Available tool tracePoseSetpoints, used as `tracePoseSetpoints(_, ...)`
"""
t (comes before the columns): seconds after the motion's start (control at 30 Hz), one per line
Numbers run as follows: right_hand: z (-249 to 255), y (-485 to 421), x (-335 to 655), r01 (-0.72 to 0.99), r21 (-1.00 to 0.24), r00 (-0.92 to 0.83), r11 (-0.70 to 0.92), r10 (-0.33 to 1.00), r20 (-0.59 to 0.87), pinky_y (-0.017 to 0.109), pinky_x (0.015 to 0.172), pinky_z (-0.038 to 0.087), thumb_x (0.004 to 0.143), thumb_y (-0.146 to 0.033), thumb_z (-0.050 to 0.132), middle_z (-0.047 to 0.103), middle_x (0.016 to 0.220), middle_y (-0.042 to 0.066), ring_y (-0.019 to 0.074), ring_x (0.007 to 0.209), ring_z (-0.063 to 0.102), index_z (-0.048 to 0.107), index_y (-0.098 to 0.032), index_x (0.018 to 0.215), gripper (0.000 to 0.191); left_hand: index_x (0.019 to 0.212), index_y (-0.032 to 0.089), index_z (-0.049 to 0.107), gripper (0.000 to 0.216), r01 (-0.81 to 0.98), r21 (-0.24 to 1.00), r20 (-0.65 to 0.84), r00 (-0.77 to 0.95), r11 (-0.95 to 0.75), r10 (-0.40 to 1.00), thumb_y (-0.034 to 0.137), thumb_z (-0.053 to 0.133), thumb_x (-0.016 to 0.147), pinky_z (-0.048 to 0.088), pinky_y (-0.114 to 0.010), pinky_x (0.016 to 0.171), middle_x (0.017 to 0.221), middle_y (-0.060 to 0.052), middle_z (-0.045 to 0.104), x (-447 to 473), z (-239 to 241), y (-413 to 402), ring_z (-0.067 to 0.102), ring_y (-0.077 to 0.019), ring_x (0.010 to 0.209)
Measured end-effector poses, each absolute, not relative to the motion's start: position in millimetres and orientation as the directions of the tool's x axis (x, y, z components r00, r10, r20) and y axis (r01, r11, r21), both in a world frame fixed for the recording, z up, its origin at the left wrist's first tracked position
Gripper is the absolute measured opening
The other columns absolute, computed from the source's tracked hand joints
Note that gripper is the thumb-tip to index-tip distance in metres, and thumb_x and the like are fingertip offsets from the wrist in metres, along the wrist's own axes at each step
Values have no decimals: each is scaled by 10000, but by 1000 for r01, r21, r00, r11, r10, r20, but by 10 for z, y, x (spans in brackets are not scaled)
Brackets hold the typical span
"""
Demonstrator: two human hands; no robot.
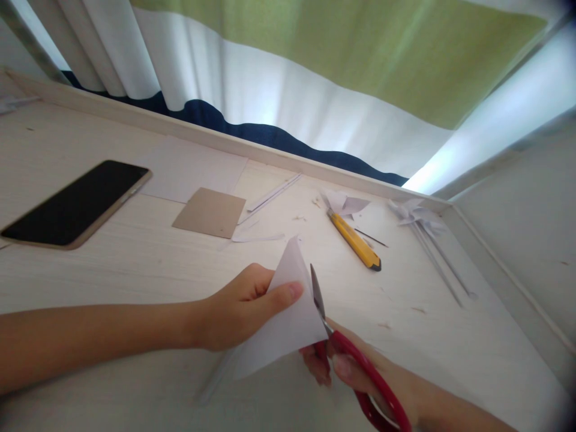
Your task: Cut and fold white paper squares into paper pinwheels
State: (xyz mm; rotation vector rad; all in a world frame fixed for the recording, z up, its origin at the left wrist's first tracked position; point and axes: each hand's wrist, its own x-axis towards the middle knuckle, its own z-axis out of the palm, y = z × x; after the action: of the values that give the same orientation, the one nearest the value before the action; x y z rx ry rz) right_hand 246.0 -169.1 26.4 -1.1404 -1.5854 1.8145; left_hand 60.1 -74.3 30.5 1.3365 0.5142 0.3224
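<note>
Your right hand [384,363] has its fingers wrapped round the red handles of the scissors [353,349], one blade lying along the paper's edge; the other is hidden, so how wide they stand you can't tell. Your left hand [245,312] pinches the folded white paper [292,327] firmly between thumb and fingers, nearer you than the cardboard square [210,213] and to its right. Left of that cardboard lies the phone [78,204]; well to its right, the yellow knife [355,240]. Beyond it are a white sheet [193,165] and the curtain [270,84].
</note>
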Motion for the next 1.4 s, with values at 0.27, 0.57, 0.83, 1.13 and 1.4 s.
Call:
tracePoseSetpoints(0.27, 318, -1672, 2449, 142, -963, -557, -228, 786, -268, 292, 659, 354, 837, -494, 319, 412, 745, 15, 132, 669, 379, 430, -176, 828, 337, 641, 94, 590, 344, -4, 964, -127, 873, 266, 471, 294, 406, 852, 302, -117, 387, 556, 6, 541, 606, 300, -776, 437, -47, 475)
tracePoseSetpoints(0.57, 195, -1724, 2478, 150, -962, -522, -226, 809, -272, 287, 635, 368, 841, -476, 338, 416, 732, 15, 127, 655, 386, 455, -173, 881, 327, 666, 96, 617, 359, -3, 946, -150, 882, 324, 447, 322, 407, 850, 298, -132, 394, 578, 1, 585, 610, 272, -805, 460, -56, 475)
tracePoseSetpoints(0.83, 265, -1683, 2431, 152, -948, -526, -278, 789, -316, 294, 601, 351, 821, -519, 341, 392, 691, 8, 123, 621, 371, 425, -166, 828, 363, 705, 106, 625, 345, 0, 941, -160, 880, 338, 447, 320, 400, 854, 322, -128, 429, 605, 2, 600, 607, 254, -835, 475, -56, 504)
tracePoseSetpoints(1.13, 309, -1655, 2381, 114, -947, -543, -300, 780, -313, 274, 569, 335, 823, -518, 342, 393, 656, 5, 115, 597, 375, 410, -155, 800, 370, 667, 98, 591, 384, 97, 952, -230, 853, 292, 468, 395, 413, 831, 325, -143, 423, 586, -1, 549, 595, 252, -825, 448, -69, 510)
tracePoseSetpoints(1.4, 360, -1658, 2350, 190, -940, -557, -283, 758, -341, 258, 557, 329, 826, -550, 275, 383, 659, 0, 109, 594, 356, 375, -173, 755, 396, 716, 102, 609, 364, 76, 935, -230, 873, 345, 430, 378, 407, 840, 355, -143, 455, 620, -11, 590, 590, 249, -816, 487, -70, 521)
